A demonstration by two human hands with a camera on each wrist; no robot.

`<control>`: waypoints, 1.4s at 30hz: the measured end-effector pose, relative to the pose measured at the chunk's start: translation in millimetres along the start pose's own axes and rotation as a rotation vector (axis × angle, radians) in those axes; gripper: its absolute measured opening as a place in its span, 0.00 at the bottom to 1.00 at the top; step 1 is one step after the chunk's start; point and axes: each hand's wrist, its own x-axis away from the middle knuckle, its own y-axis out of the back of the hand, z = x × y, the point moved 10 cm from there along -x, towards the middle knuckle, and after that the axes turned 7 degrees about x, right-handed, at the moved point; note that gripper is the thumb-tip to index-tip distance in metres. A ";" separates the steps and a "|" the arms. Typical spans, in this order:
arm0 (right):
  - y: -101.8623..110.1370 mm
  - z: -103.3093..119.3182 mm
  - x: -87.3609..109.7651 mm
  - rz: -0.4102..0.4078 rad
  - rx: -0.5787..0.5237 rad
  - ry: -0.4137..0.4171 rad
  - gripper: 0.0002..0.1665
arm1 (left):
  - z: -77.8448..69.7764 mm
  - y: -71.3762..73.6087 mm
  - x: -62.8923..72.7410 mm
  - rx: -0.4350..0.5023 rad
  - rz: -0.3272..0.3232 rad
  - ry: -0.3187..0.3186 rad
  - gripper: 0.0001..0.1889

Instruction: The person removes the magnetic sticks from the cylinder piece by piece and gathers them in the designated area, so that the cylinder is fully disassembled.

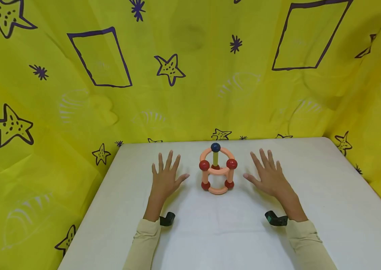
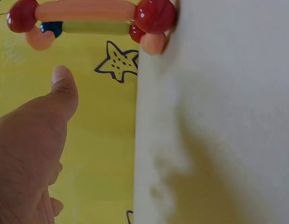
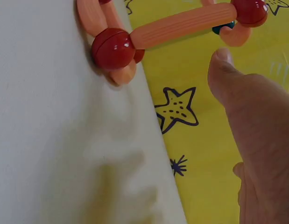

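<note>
Fingers point(image 1: 168, 161) of the left hand point(image 1: 164, 182) and right hand point(image 1: 273, 181): straight, spread wide, holding nothing, each thumb point(image 1: 182, 179) extended inward toward the ball-and-rod frame point(image 1: 218, 171), which stands upright on the white bench point(image 1: 217, 243) between the two hands, near both thumbs and apart from them. Frame: one blue ball point(image 1: 215, 147) atop a yellow-green rod point(image 1: 215, 159) at the far side, red balls point(image 1: 232, 164) at the other joints, peach rods point(image 1: 230, 175) upright at the near side, peach curved pieces point(image 1: 218, 191) above and below. Outward: a dark device point(image 1: 167, 219) at each wrist, beige sleeves point(image 1: 143, 245), yellow backdrop point(image 1: 197, 101) drawn with dark stars point(image 1: 170, 69) behind the bench.
</note>
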 end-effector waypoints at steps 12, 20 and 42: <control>32.6 30.8 -1.9 -0.148 -0.558 0.091 0.39 | -66.5 55.9 5.2 0.102 -0.276 -0.226 0.31; 32.3 41.0 -5.8 -0.149 -0.744 0.103 0.30 | -136.9 67.0 24.3 0.125 -0.446 -0.564 0.19; 18.2 49.4 -6.8 -0.133 -0.998 0.089 0.24 | -171.8 39.0 25.9 0.101 -0.471 -0.559 0.15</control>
